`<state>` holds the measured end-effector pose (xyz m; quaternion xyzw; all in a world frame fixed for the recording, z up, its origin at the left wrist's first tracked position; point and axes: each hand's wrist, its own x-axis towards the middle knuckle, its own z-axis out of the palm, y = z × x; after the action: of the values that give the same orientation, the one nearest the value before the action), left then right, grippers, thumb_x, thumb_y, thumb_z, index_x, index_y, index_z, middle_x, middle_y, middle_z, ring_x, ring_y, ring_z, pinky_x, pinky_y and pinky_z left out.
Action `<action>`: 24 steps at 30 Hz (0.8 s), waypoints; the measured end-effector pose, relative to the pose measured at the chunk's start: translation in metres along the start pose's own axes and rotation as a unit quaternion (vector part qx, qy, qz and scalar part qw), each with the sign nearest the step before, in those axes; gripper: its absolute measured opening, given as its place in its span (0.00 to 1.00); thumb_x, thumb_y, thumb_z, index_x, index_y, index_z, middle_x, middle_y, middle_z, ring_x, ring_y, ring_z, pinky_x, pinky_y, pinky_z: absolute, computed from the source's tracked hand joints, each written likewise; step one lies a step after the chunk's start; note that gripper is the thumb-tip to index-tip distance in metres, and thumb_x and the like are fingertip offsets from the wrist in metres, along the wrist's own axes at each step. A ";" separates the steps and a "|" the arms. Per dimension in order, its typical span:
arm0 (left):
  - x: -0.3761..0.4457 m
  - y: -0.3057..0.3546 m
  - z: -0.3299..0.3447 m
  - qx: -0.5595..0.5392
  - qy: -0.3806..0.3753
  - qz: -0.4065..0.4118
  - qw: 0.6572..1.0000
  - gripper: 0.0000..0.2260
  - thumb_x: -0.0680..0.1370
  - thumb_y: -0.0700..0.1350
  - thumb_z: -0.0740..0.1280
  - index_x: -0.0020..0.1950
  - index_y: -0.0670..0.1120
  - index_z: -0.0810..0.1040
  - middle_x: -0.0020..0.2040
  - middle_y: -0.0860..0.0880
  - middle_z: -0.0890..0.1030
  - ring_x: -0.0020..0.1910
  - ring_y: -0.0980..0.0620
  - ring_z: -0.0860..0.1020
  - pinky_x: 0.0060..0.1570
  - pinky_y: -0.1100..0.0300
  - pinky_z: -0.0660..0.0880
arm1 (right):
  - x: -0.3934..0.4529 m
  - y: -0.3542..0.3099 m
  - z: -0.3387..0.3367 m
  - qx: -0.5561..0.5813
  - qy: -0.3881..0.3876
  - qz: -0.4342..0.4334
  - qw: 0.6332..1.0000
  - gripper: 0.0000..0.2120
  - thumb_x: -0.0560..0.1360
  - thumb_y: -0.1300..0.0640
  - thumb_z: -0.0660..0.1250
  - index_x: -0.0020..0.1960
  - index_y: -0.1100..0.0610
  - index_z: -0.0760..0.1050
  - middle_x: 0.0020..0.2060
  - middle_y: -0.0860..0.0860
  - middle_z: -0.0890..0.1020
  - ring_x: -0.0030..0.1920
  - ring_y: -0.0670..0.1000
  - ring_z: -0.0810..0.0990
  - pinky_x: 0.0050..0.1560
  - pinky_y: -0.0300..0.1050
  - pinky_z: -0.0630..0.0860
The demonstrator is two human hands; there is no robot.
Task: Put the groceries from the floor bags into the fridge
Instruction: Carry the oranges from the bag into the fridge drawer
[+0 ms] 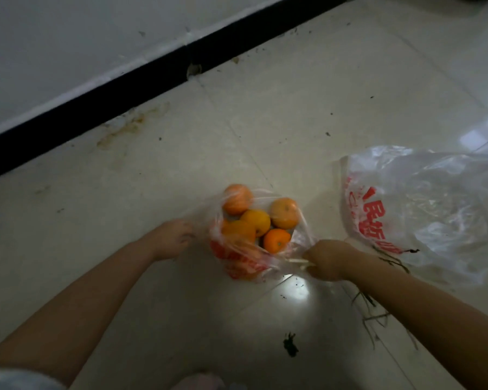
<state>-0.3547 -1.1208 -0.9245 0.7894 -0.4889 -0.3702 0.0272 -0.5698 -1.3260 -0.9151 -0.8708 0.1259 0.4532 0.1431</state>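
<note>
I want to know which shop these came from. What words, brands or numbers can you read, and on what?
Empty bag: large red print, too blurred and creased to read.
Bag of oranges: red print, crumpled and blurred, unreadable.
No other text is visible.

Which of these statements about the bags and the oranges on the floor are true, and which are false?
1. The bag of oranges lies on the tiled floor. True.
2. The left hand is lifting one orange out of the bag. False: it grips the bag's edge on its left side; the oranges stay inside.
3. The right hand holds the bag's right side. True.
4. The second plastic bag is full of oranges. False: it lies crumpled to the right, and no fruit shows in it.
5. The fridge is open in front of the person. False: only the floor, a black skirting and the wall show.
</note>
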 end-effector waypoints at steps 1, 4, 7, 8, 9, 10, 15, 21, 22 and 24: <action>-0.001 0.003 0.006 -0.015 -0.014 0.014 1.000 0.40 0.61 0.58 0.45 0.56 0.35 0.81 0.59 0.37 0.80 0.59 0.45 0.78 0.57 0.61 0.67 | -0.001 0.002 0.003 -0.002 -0.006 -0.001 1.000 0.14 0.77 0.56 0.58 0.59 0.59 0.74 0.59 0.57 0.78 0.60 0.55 0.76 0.61 0.46 0.72; 0.001 0.018 0.013 0.035 0.151 0.099 0.983 0.20 0.67 0.46 0.56 0.41 0.35 0.84 0.41 0.37 0.84 0.45 0.48 0.78 0.45 0.62 0.69 | -0.002 0.004 0.005 -0.014 0.030 -0.025 0.999 0.14 0.77 0.56 0.58 0.60 0.58 0.73 0.58 0.56 0.79 0.58 0.55 0.77 0.59 0.45 0.72; 0.011 0.039 0.009 0.034 0.263 0.157 0.951 0.14 0.67 0.40 0.58 0.37 0.36 0.82 0.37 0.39 0.82 0.41 0.51 0.71 0.41 0.61 0.69 | -0.010 0.001 0.003 -0.021 0.120 -0.076 0.990 0.19 0.77 0.54 0.58 0.67 0.50 0.67 0.60 0.53 0.77 0.56 0.54 0.77 0.54 0.44 0.74; 0.017 0.047 0.007 0.034 0.252 0.168 0.952 0.14 0.68 0.41 0.58 0.38 0.36 0.81 0.37 0.40 0.82 0.41 0.51 0.73 0.41 0.61 0.69 | -0.011 -0.002 0.006 -0.031 0.174 -0.114 0.978 0.21 0.76 0.54 0.60 0.69 0.48 0.66 0.61 0.52 0.76 0.54 0.53 0.79 0.51 0.44 0.75; 0.023 0.052 0.009 0.038 0.231 0.170 0.957 0.14 0.69 0.43 0.58 0.40 0.37 0.81 0.38 0.40 0.83 0.42 0.49 0.76 0.41 0.61 0.70 | -0.013 -0.006 0.010 -0.046 0.220 -0.155 0.962 0.23 0.74 0.55 0.63 0.68 0.46 0.67 0.61 0.51 0.77 0.52 0.52 0.80 0.48 0.42 0.76; 0.028 0.059 0.010 0.048 0.188 0.158 0.968 0.15 0.70 0.45 0.59 0.44 0.37 0.81 0.42 0.39 0.83 0.44 0.46 0.80 0.43 0.60 0.72 | -0.016 -0.010 0.013 -0.063 0.226 -0.186 0.954 0.24 0.74 0.57 0.64 0.68 0.45 0.67 0.61 0.51 0.77 0.51 0.51 0.81 0.46 0.41 0.76; 0.034 0.073 0.018 0.127 -0.031 -0.022 0.991 0.34 0.73 0.52 0.69 0.74 0.45 0.58 0.68 0.42 0.66 0.68 0.44 0.67 0.63 0.54 0.68 | -0.021 -0.027 0.033 -0.098 0.068 -0.177 0.977 0.25 0.79 0.62 0.53 0.72 0.44 0.57 0.68 0.53 0.69 0.61 0.58 0.74 0.56 0.49 0.73; 0.021 0.075 0.022 0.082 0.034 -0.010 0.996 0.33 0.69 0.48 0.72 0.71 0.44 0.64 0.63 0.41 0.69 0.62 0.43 0.71 0.56 0.55 0.70 | -0.024 -0.008 0.028 -0.012 0.107 -0.137 0.985 0.25 0.78 0.60 0.55 0.73 0.47 0.57 0.66 0.53 0.70 0.56 0.55 0.76 0.55 0.47 0.75; 0.018 0.079 0.021 0.035 0.042 -0.007 0.998 0.34 0.68 0.47 0.74 0.70 0.44 0.65 0.61 0.41 0.69 0.60 0.43 0.71 0.54 0.57 0.70 | -0.029 0.000 0.023 0.016 0.135 -0.117 0.984 0.26 0.78 0.59 0.56 0.74 0.48 0.56 0.65 0.53 0.70 0.55 0.55 0.77 0.53 0.46 0.75; 0.012 0.092 0.018 -0.035 0.061 -0.008 0.997 0.35 0.67 0.47 0.75 0.70 0.45 0.65 0.59 0.43 0.66 0.57 0.47 0.70 0.53 0.61 0.68 | -0.042 0.019 0.012 0.068 0.202 -0.051 0.976 0.27 0.77 0.58 0.58 0.74 0.51 0.56 0.62 0.55 0.70 0.54 0.56 0.76 0.51 0.47 0.74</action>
<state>-0.4321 -1.1728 -0.9072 0.8132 -0.4666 -0.3380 0.0819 -0.6088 -1.3361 -0.8895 -0.9380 0.1378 0.2499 0.1968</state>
